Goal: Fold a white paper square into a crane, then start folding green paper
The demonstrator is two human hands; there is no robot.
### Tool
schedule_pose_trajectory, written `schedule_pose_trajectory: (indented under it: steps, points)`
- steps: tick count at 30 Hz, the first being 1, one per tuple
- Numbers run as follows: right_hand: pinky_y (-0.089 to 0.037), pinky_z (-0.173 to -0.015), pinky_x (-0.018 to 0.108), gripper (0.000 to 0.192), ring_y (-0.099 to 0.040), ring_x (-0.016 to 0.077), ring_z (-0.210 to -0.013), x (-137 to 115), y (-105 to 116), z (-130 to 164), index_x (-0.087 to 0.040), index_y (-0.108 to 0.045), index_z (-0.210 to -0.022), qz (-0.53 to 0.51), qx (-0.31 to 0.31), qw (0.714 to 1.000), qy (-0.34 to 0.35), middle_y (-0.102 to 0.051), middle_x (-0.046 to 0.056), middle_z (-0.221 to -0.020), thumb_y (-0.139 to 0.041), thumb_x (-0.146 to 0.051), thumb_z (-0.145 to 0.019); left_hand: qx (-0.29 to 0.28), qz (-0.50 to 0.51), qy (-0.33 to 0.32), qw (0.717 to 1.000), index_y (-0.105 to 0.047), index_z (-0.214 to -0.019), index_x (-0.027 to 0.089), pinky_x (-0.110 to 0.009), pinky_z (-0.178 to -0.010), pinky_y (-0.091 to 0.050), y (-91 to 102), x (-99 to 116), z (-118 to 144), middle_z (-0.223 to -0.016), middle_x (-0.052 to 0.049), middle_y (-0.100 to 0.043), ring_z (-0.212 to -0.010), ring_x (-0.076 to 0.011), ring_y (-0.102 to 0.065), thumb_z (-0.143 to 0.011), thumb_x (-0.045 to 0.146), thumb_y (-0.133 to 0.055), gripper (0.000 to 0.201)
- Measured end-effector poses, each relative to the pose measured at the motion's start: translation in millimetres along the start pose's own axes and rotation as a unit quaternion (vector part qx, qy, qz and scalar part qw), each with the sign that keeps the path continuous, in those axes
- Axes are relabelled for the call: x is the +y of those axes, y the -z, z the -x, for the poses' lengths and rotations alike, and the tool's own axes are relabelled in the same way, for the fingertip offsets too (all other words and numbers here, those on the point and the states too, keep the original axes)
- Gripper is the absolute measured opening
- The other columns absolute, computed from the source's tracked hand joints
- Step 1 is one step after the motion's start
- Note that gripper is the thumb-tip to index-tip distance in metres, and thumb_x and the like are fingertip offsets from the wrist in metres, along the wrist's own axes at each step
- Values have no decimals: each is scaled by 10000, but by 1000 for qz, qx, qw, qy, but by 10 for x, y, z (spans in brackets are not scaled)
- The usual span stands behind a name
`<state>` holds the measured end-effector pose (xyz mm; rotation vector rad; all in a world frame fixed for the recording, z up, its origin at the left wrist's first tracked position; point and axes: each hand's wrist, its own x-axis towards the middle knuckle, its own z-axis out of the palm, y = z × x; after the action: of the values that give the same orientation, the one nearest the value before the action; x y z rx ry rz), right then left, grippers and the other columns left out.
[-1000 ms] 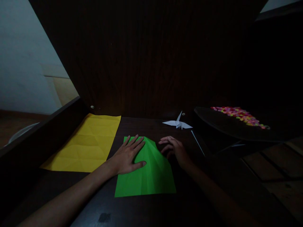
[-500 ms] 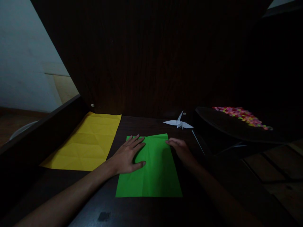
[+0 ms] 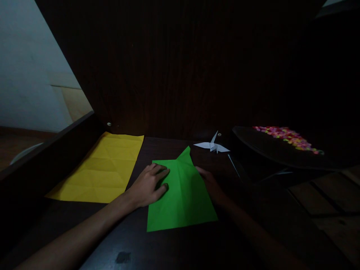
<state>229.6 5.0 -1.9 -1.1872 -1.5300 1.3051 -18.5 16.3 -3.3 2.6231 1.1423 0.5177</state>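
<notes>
Green paper (image 3: 182, 198) is lying on the dark counter (image 3: 174, 247) in front of the person, its far edge lifting into a peak near the middle. Left hand (image 3: 147, 185) is pressing on the sheet's left side, fingers curled and thumb on the paper. Right hand (image 3: 209, 182) is touching the right edge, partly tucked under the raised fold; its grip cannot be told in the dim light. Yellow paper (image 3: 104, 170) is lying flat to the left, and a white paper crane (image 3: 212, 146) is sitting just beyond the green sheet
</notes>
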Motion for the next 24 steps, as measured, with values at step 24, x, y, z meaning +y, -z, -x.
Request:
schedule_pose_trajectory:
  steps: [24]
  points:
    - [-400, -1072, 472, 465, -541, 260, -1246, 63, -98, 45, -248, -593, -1253, 37, 73, 994, 72, -603, 77, -1335, -354, -537, -979, -69, -47, -73, 994, -292, -1483, 408, -756, -1080, -52, -95, 46, 96, -1586, -52, -255, -1421, -427, -235, -913, 619, -448, 628]
